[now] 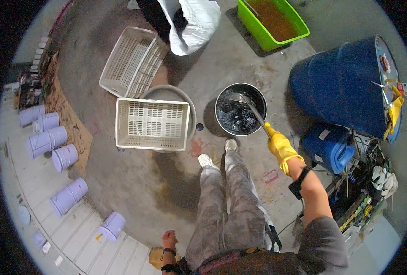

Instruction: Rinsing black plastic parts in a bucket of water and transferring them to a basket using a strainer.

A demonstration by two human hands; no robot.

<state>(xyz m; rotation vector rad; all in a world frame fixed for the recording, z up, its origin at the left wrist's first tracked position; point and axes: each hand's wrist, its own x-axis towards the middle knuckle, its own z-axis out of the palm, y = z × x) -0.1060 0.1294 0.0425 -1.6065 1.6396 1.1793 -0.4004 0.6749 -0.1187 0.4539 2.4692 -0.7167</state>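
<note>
Long-handled metal scoop, grasped by the handle in the right hand, in a yellow glove. Bare left hand, low beside the body, with curled fingers and nothing visibly held; cannot tell whether fully clenched.

Slanting over the rim, with the blade down inside a round metal pot, just beyond the white shoes. Judged as mid-work: blade already in among the dark, glossy contents, not lifted clear, with plenty left in the pot. Cannot tell how much already handled.

Tightest edge at the pot's rim, close around the blade and under the handle. More room leftward over the concrete floor, up to a pale crate resting over a grey basin, with another crate beyond. Less room rightward, toward a blue jerrycan and a large blue drum.

Farther ahead, a white sack and a green tub of brownish liquid. Well off to the left, lavender buckets.
</note>
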